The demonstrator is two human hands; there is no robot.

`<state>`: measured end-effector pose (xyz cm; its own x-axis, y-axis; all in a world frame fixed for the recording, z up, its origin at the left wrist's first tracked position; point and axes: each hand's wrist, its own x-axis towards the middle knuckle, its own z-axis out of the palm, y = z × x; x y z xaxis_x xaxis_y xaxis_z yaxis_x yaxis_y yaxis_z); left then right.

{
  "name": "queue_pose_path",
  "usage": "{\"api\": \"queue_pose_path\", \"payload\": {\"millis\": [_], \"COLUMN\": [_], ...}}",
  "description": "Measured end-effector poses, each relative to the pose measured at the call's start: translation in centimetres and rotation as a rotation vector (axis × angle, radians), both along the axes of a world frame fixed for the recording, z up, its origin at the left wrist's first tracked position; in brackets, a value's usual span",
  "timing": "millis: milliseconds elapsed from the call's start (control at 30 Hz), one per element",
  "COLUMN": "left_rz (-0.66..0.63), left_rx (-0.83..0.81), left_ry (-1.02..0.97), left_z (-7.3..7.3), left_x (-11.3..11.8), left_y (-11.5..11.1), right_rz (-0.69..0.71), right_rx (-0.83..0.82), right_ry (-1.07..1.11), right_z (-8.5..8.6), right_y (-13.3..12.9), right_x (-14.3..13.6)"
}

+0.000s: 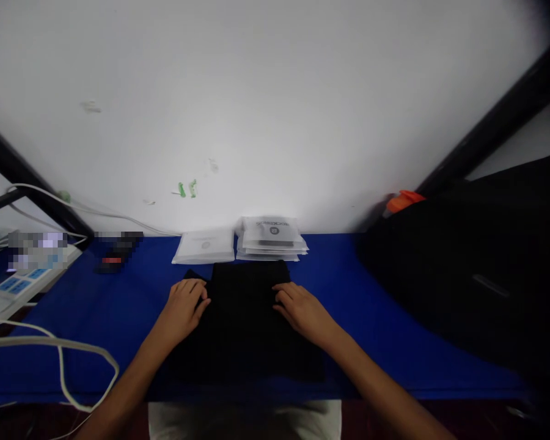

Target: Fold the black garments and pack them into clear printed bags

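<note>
A piece of black cloth (pixel 247 324), perhaps a folded garment, lies flat in front of me. Its dark folds are hard to make out. At its upper left edge my left hand (pixel 186 305) has curled fingers, with the thumb close to them, closed on the fabric near a small protruding corner. My right hand (pixel 300 311) rests on the right edge of the cloth, fingers stretched inward and the thumb apart from them. Just behind the cloth are a single white packet (pixel 205 246) and a stack of several white printed packets (pixel 272 237).
The blue tabletop (pixel 348 293) meets a white wall (pixel 275 110). At left lie a power strip (pixel 22 282), loose white cables (pixel 87 349) and a dark object (pixel 119 252), partly blurred. A large black bag-like shape (pixel 462 269) fills the right side, beside something orange (pixel 404 200).
</note>
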<state>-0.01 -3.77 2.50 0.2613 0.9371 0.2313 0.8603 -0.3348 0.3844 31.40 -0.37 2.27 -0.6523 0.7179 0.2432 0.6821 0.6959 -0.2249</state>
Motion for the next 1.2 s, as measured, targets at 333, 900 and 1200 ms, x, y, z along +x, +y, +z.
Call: {"api": "queue_pose_path", "payload": {"millis": [333,900,1200], "left_rz": [0.058,0.240,0.310], "left_rx": [-0.542,-0.058,0.309], "left_ry": [0.039,0.184,-0.168], "left_z": [2.6,-5.4,-2.4], "left_x": [0.3,1.4,3.7], "left_y": [-6.6,-5.3,-4.7], "right_rz": [0.038,-0.361,-0.088], "right_rx": [-0.614,0.263,0.459], "right_ry": [-0.068,-0.149,-0.013], "right_z": [3.8,1.9,2.6], "right_y": [-5.0,13.4,3.1], "right_x": [3.3,0.1,-3.0]}}
